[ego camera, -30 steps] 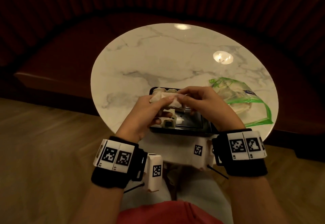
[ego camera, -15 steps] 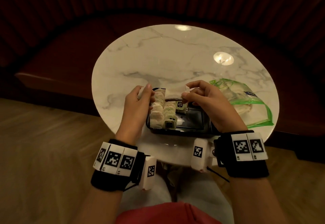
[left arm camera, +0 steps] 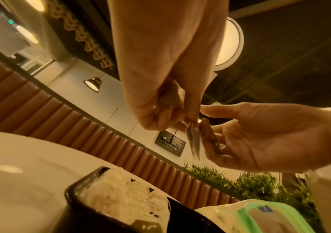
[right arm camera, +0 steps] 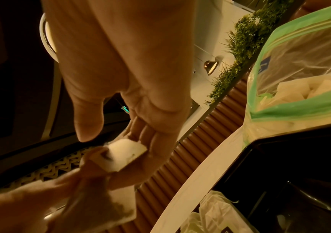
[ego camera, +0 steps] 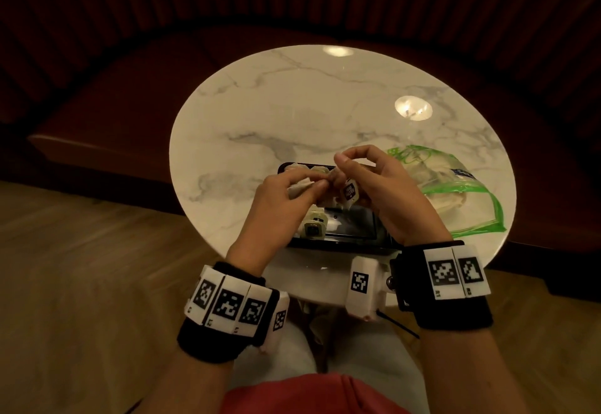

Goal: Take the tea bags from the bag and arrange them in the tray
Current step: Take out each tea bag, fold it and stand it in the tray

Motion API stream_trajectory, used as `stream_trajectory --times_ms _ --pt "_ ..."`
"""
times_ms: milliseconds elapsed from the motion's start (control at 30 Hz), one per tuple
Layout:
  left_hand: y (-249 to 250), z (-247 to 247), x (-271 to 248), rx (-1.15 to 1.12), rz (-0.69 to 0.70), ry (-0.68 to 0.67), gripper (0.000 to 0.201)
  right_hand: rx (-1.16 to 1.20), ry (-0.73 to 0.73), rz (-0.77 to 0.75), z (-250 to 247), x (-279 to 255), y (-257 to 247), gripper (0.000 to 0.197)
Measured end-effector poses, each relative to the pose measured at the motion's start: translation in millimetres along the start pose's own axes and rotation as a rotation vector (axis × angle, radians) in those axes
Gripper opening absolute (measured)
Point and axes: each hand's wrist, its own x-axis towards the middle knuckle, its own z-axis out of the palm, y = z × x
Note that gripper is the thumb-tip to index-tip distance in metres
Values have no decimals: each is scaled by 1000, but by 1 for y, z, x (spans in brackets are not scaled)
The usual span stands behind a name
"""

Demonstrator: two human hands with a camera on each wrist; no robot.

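Both hands meet just above the black tray (ego camera: 364, 244), at its far end. My left hand (ego camera: 317, 184) pinches a white tea bag (ego camera: 299, 188) between thumb and fingers. My right hand (ego camera: 340, 161) has its fingers curled and holds another tea bag (right arm camera: 125, 153), from which a dark paper tag (ego camera: 349, 193) dangles. A row of tea bags (left arm camera: 120, 197) stands in the left part of the tray; its right part is bare. The clear zip bag (ego camera: 461, 192) with green edges lies to the right with more tea bags (right arm camera: 310, 89) inside.
The tray sits at the near edge of a round marble table (ego camera: 292, 114). A dark padded bench (ego camera: 130, 88) curves behind it, and wooden floor (ego camera: 81, 283) lies to the left. My lap is below the table edge.
Half a second ago my hands were apart at the tray's far end, low by the row of tea bags. They have lifted and come together, each holding a tea bag.
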Motion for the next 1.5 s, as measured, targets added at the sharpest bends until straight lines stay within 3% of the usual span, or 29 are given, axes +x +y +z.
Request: stream_trajectory --times_ms 267,467,667,933,1133,1333,1500 --pt "-4 -3 3 -143 -133 130 12 28 -110 -11 -6 -1 -1 21" --pt "-5 -4 2 -119 -115 136 12 -173 -36 -70 -6 1 3 5" --pt "-4 -4 1 -138 -105 132 10 -222 -22 -73 -7 3 7 5" --pt "1 -6 -1 -103 -69 57 16 -273 -32 -189 -10 3 1 34" --pt "3 -3 -4 -110 -80 0 18 -369 -9 -274 -10 4 1 11" --pt "-16 -16 1 -9 -179 153 19 -478 123 -242 -21 23 10 6" --pt "-34 -36 1 293 -285 192 6 -661 195 -210 -30 41 30 10"
